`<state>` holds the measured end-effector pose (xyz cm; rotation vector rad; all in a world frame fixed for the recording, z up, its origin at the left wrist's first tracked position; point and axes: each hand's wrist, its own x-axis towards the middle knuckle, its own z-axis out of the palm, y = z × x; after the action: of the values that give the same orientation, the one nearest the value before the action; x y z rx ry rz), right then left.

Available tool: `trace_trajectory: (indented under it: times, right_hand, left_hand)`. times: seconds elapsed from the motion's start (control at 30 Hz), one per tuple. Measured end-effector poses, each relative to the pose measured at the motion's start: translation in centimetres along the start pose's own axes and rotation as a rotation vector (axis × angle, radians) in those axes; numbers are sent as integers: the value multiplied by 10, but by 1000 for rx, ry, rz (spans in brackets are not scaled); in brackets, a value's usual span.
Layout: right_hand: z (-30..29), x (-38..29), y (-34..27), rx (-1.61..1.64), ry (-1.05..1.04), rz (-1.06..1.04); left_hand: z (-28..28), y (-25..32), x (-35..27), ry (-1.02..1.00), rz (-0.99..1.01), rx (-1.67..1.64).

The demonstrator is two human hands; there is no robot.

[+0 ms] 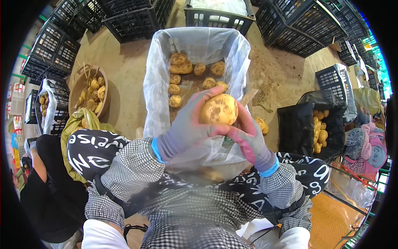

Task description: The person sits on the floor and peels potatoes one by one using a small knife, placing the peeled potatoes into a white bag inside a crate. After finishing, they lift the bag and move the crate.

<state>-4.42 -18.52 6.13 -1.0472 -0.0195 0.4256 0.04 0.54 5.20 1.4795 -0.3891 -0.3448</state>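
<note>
A large potato [219, 110] with brown soil patches is held up between my two gloved hands. My left hand [196, 119], in a grey and pink glove, wraps its left side, thumb and fingers around it. From the right, the fingers of my right hand [248, 133] press on its lower right side. Beneath is a crate lined with clear plastic film [157, 90]. Several smaller potatoes [174, 89] lie inside, along its left side and far end. My hands hide part of the crate's near half.
A brown tub [107, 93] of potatoes stands at left, beside an olive plastic bag [84, 119]. At right is a black-lined crate [287, 133] with potatoes. One potato [261, 126] lies by the lined crate. Black crates [136, 23] stand behind. People [53, 186] sit on both sides.
</note>
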Motion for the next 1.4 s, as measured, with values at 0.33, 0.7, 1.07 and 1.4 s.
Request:
trace_trajectory:
  times: [0.33, 0.7, 1.07, 1.4]
  right_hand:
    - [4, 1, -3, -73, 76, 19]
    - [-5, 4, 11, -79, 339, 76]
    - [-7, 0, 5, 237, 257, 76]
    - [-12, -4, -5, -395, 116, -183]
  left_hand:
    - [-6, 2, -1, -90, -215, -340]
    - [5, -1, -2, -119, -299, -138]
    - [17, -5, -8, -40, 92, 438]
    - [0, 2, -7, -135, -221, -397]
